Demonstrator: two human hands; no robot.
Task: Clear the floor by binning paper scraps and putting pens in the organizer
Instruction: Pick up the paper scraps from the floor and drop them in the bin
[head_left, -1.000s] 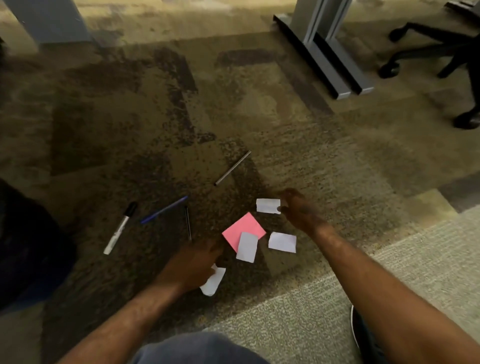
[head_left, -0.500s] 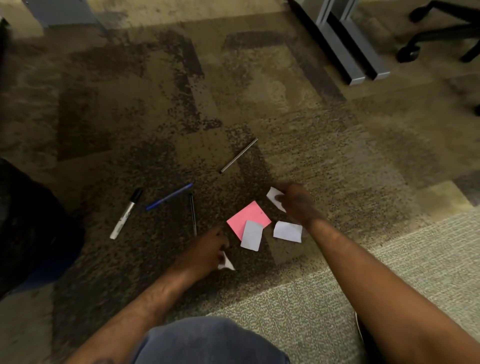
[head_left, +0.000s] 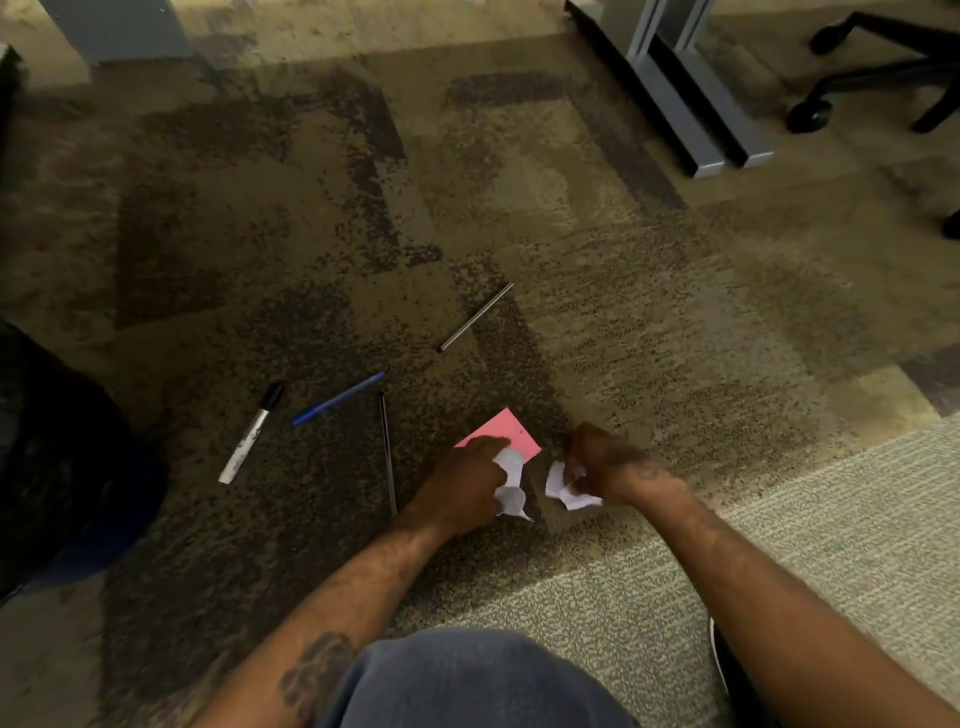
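Four pens (head_left: 337, 398), one pink note (head_left: 506, 434)

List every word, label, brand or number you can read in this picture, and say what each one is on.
None can be read.
White barrel of the black-capped marker: dark marks, too blurred to read.
Pink square sticky note: one small dark speck, no writing visible.
Crumpled white paper scraps in the left hand and the right hand: blank as far as they show.
Blue pen and the two thin dark pens: no print visible.
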